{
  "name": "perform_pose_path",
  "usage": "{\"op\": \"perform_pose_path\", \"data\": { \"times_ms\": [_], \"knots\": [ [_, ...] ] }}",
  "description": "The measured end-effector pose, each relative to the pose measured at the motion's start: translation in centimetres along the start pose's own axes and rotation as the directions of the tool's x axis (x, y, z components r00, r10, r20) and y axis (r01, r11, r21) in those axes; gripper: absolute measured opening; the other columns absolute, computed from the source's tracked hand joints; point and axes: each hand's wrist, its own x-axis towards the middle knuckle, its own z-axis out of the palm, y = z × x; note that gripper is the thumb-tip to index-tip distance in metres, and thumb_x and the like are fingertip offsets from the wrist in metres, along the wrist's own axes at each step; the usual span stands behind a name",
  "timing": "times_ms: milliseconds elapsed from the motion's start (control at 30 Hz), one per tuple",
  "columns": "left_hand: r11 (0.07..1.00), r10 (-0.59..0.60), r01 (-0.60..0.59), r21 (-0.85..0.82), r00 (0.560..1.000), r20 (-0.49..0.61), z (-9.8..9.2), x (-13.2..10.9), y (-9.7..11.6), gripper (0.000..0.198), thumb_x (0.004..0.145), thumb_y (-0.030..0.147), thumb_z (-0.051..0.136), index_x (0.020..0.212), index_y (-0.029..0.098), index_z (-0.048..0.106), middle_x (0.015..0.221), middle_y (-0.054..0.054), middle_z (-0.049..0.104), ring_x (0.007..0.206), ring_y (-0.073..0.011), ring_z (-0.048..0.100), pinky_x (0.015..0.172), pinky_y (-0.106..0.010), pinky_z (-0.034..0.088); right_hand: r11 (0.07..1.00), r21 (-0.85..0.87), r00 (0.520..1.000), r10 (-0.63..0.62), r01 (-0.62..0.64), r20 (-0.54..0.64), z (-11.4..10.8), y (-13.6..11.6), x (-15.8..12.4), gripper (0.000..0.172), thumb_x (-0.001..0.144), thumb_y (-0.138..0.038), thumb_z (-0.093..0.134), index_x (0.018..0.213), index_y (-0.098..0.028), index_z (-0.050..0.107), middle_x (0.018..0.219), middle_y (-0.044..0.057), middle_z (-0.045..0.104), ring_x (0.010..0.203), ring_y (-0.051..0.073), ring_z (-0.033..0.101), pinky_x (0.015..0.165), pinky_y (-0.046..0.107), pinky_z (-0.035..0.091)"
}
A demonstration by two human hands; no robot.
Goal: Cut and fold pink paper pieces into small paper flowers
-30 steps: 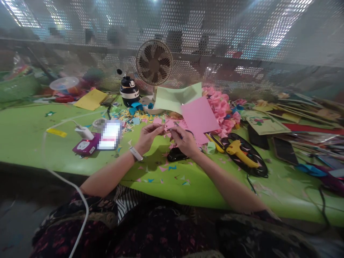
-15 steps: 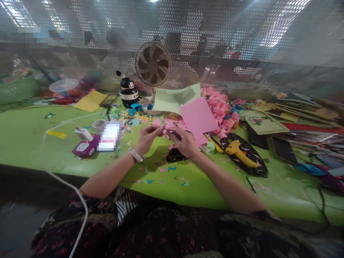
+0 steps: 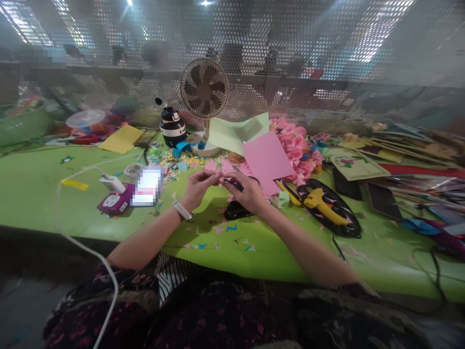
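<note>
Over the middle of the table, my left hand (image 3: 199,188) and my right hand (image 3: 247,193) meet at their fingertips. Both are closed in a pinch round a small pink piece of paper, mostly covered by the fingers. A white band circles my left wrist. Below my right hand lies a black object (image 3: 235,211) that looks like a scissors handle, partly hidden. Just beyond the fingers are pink paper scraps (image 3: 232,166) and a large pink sheet (image 3: 268,157), which overlaps a pale green sheet (image 3: 232,138).
A yellow glue gun (image 3: 325,206) rests on a black oval tray (image 3: 350,218) at right, near a yellow cutter (image 3: 289,193). Pink paper petals (image 3: 294,145) pile up behind. A fan (image 3: 204,89) and a black bottle (image 3: 172,128) stand at the back; a lit phone (image 3: 147,186) is at left.
My hands stay fingertip to fingertip, with only a slight shift of the fingers; the pink bit between them shows less. The view has moved slightly.
</note>
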Motion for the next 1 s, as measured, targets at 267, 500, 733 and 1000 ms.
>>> {"op": "perform_pose_path", "data": {
  "times_ms": [267,500,733,1000],
  "knots": [
    [0.999,-0.033,0.032,0.003,0.997,0.063,-0.2,0.1,-0.3,0.034,0.061,0.048,0.088,0.071,0.018,0.076,0.066,-0.002,0.07,0.058,-0.0103,0.06,0.061,-0.027,0.05,0.997,-0.033,0.997,-0.069,0.07,0.018,-0.1,0.3,-0.1,0.021,0.097,-0.034,0.053,0.1,-0.023,0.071,0.098,0.007,0.074,0.09,0.021,0.067,0.083,0.035,0.052],
    [0.999,-0.026,0.029,-0.045,0.997,0.074,-0.4,0.3,-0.9,0.03,0.062,0.044,0.089,0.074,0.019,0.077,0.07,-0.001,0.072,0.062,-0.0099,0.061,0.065,-0.026,0.051,0.998,-0.018,0.998,-0.055,0.054,-0.013,0.3,0.3,-0.1,0.019,0.096,-0.032,0.054,0.1,-0.022,0.069,0.096,0.006,0.074,0.086,0.019,0.068,0.08,0.032,0.053],
    [0.999,-0.027,0.028,-0.027,0.998,0.055,-0.6,0.5,-1.2,0.03,0.061,0.044,0.089,0.072,0.019,0.076,0.072,-0.002,0.072,0.066,-0.0111,0.063,0.069,-0.027,0.052,0.999,0.024,0.999,-0.032,0.032,0.007,0.0,0.5,0.2,0.017,0.095,-0.03,0.055,0.098,-0.021,0.069,0.095,0.005,0.074,0.087,0.019,0.068,0.081,0.032,0.053],
    [1.0,0.015,-0.015,-0.001,0.998,0.054,-0.4,0.3,-0.6,0.032,0.061,0.045,0.089,0.065,0.018,0.072,0.065,-0.001,0.069,0.06,-0.01,0.059,0.065,-0.027,0.05,1.0,0.01,0.999,-0.006,0.005,0.037,-0.1,0.0,0.1,0.022,0.097,-0.033,0.053,0.098,-0.02,0.07,0.096,0.007,0.074,0.085,0.018,0.067,0.08,0.031,0.052]
  ]
}}
